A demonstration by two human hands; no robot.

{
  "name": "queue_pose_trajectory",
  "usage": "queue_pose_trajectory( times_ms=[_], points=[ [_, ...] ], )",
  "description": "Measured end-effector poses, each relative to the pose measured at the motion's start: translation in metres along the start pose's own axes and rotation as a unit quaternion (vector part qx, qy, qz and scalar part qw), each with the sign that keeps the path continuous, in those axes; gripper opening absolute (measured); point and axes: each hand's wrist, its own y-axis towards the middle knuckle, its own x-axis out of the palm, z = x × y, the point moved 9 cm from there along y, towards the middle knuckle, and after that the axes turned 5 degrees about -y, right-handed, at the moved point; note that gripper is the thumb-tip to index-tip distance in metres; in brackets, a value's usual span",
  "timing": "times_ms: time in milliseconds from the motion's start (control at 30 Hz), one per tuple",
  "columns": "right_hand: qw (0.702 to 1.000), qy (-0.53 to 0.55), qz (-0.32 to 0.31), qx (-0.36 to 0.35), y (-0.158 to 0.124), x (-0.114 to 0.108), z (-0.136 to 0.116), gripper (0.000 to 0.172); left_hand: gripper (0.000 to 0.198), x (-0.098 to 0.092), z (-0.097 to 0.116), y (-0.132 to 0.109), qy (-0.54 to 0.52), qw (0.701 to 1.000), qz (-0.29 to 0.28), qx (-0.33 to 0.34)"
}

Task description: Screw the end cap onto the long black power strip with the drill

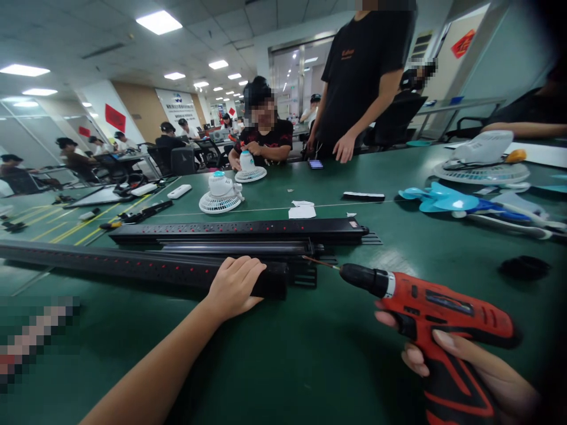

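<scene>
My left hand (238, 284) is wrapped over the right end of a long black power strip (177, 270) with a row of red dots, which lies on the green table (336, 354). In my right hand (482, 366) is a red and black cordless drill (447, 310), gripped by its handle with the index finger near the trigger. The drill's long thin bit (321, 262) points left, toward the strips' right ends; I cannot tell whether it touches anything. Behind the held strip lie a dark glossy bar (239, 247) and a second black power strip (248, 231).
White fans (221, 195) stand at the back, another white fan (482, 159) at the far right. Blue fan blades (443, 198) and a dark round object (525, 267) lie at right. Paper scraps (302, 211) lie mid-table. One person sits across the table; another stands beside them.
</scene>
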Motion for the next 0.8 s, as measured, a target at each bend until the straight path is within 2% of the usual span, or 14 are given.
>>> queue_pose_trajectory(
  times_ms=[167,567,700,800],
  points=[
    [1.000,-0.020,-0.022,0.001,0.0000,0.0019,0.0016,0.050,0.045,0.0030,-0.0001,-0.0016,-0.022,0.999,-0.028,-0.022],
    [0.999,-0.028,-0.035,0.013,0.0044,-0.0039,0.0008,0.050,0.056,0.0007,0.0015,-0.0024,-0.053,0.997,-0.041,-0.039],
    [0.998,-0.058,-0.028,0.006,0.0044,-0.0049,-0.0003,0.049,0.060,0.0010,0.0037,0.0009,-0.051,0.993,-0.081,-0.074],
    [0.999,-0.048,0.000,-0.017,0.0038,-0.0078,-0.0013,0.048,0.066,0.0042,0.0081,0.0024,-0.046,0.987,-0.123,-0.092]
  ],
)
